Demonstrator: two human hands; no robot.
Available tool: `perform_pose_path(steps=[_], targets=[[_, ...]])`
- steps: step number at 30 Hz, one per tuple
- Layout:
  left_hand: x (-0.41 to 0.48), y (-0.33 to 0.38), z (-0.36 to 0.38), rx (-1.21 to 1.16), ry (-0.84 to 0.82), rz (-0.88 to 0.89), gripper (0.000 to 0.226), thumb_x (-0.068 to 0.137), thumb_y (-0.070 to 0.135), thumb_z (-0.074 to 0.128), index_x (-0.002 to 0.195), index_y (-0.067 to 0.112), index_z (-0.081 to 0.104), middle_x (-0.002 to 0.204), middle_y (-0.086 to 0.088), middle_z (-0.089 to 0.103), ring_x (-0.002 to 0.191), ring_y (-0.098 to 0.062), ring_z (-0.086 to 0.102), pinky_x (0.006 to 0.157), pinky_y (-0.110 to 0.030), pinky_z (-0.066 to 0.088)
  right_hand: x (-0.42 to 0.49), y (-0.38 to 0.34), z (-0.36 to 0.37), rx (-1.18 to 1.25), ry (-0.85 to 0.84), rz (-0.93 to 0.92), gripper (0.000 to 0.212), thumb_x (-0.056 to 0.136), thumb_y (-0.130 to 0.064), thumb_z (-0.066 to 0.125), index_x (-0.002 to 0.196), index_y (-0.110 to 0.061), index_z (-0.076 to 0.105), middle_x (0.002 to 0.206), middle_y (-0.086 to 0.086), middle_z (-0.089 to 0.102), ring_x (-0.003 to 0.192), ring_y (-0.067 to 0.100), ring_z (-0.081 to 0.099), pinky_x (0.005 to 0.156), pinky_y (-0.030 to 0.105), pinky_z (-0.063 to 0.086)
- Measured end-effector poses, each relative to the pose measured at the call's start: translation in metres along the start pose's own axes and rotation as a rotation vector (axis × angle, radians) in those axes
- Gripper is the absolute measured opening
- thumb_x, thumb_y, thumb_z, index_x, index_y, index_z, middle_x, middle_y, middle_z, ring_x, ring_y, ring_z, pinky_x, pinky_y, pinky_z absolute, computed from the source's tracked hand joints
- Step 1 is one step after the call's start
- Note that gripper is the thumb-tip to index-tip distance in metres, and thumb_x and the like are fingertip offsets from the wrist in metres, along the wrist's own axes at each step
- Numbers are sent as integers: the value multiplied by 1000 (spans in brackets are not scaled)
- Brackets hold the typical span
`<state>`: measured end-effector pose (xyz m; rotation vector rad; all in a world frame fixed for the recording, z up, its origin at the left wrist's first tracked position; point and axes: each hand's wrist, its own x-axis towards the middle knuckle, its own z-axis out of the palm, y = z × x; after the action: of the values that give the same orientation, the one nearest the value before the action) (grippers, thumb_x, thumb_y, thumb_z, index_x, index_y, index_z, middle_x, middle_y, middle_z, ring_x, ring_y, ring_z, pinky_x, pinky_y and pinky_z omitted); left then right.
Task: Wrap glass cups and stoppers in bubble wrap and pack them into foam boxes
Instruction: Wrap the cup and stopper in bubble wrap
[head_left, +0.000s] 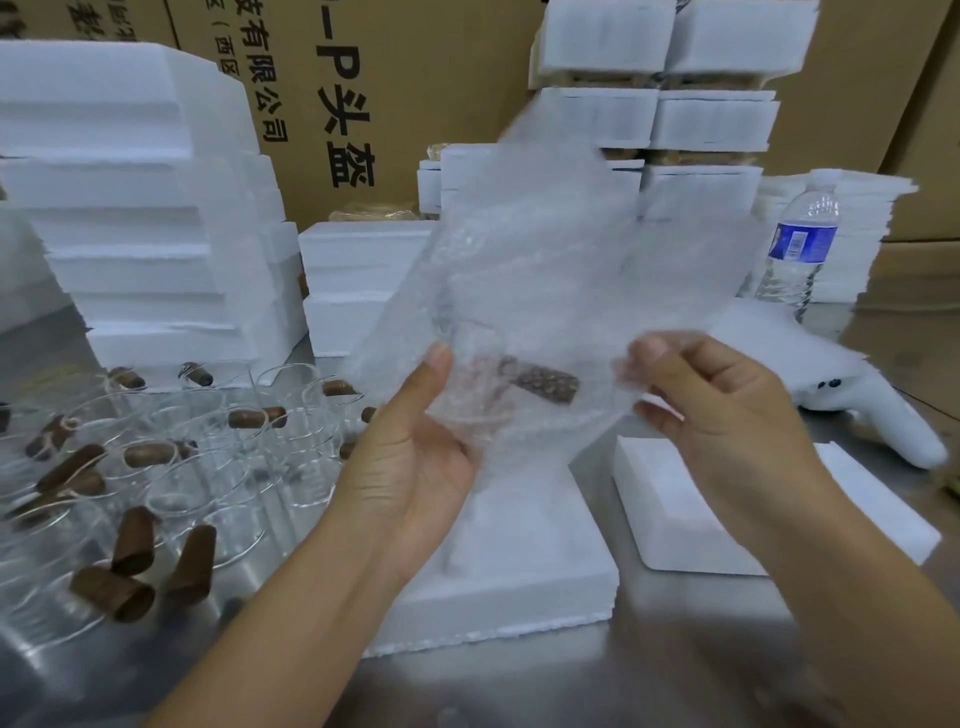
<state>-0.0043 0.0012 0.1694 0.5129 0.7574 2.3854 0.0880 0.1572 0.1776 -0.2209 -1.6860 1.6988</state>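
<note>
Both bare forearms are reaching up from the lower edge, with the hands raised side by side. Left hand (415, 452) is cupping the bubble wrap (545, 249) from below, palm turned inward, thumb pressing on its front. Right hand (727, 415) is pinching the sheet's edge between thumb and curled fingers, its back toward the camera.
</note>
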Motion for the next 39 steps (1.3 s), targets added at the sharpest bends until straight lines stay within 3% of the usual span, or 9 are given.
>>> perform_pose_path(steps=[6, 12, 15, 18, 22, 29, 32, 35, 39], targets=[[-1, -10, -2, 77, -40, -139, 69, 26, 23, 97, 91, 13, 78, 110, -12, 70, 95, -24, 69, 79, -37, 58, 2, -7, -7, 232, 38, -30, 14, 65, -38, 66, 68, -27, 75, 65, -8, 66, 64, 5, 63, 62, 20, 53], [-5, -15, -1, 257, -83, -121, 75, 32, 31, 96, 103, 18, 73, 110, -8, 71, 98, -22, 70, 75, -35, 59, 4, -5, -5, 402, 32, 142, 27, 77, -34, 59, 95, -18, 71, 100, 4, 71, 96, 18, 67, 87, 32, 54], [-6, -12, 3, 165, -12, -90, 76, 45, 31, 92, 113, 15, 64, 110, -8, 71, 94, -20, 70, 72, -33, 59, 1, -9, -3, 461, -113, 200, 53, 75, -53, 51, 115, -20, 63, 105, 0, 72, 105, 15, 66, 92, 36, 52], [-5, -10, 5, 126, 71, -31, 60, 64, 28, 73, 122, 16, 60, 116, -8, 69, 100, -20, 67, 81, -35, 57, -2, -5, 3, 396, -268, 199, 94, 55, -66, 71, 133, -19, 48, 120, 3, 67, 113, 19, 62, 93, 42, 52], [-5, -9, 5, 154, 94, 15, 64, 70, 30, 65, 132, 14, 53, 125, -10, 64, 117, -28, 59, 95, -45, 48, -8, 2, 10, 66, -273, 130, 60, 57, -49, 80, 110, -25, 66, 107, -2, 72, 98, 18, 69, 77, 29, 57], [-1, -1, -4, 302, 100, -50, 48, 62, 29, 72, 108, 17, 66, 105, -5, 72, 94, -23, 70, 72, -33, 59, -6, 10, 9, 42, -106, 93, 32, 55, -45, 72, 82, -28, 77, 90, 1, 75, 86, 15, 71, 69, 22, 56], [2, 6, -8, 485, 111, -38, 70, 55, 33, 74, 121, 13, 62, 112, -5, 71, 106, -25, 66, 85, -40, 57, -5, 13, 8, 76, -75, 102, 24, 59, -36, 71, 77, -21, 77, 87, 3, 75, 82, 13, 71, 66, 17, 54], [3, 16, -11, 729, 67, -10, 57, 53, 41, 75, 105, 20, 71, 106, -1, 73, 103, -21, 67, 96, -50, 49, -4, 13, 7, 84, -33, 120, 26, 61, -32, 71, 81, -16, 76, 88, 4, 75, 83, 15, 71, 71, 20, 56], [1, 23, -13, 1018, -72, 21, 59, 54, 51, 81, 108, 28, 68, 103, 14, 72, 100, -2, 66, 85, -20, 52, -3, 14, 6, 81, 12, 123, 24, 63, -29, 70, 83, -15, 73, 84, 4, 75, 80, 14, 71, 69, 19, 56]])
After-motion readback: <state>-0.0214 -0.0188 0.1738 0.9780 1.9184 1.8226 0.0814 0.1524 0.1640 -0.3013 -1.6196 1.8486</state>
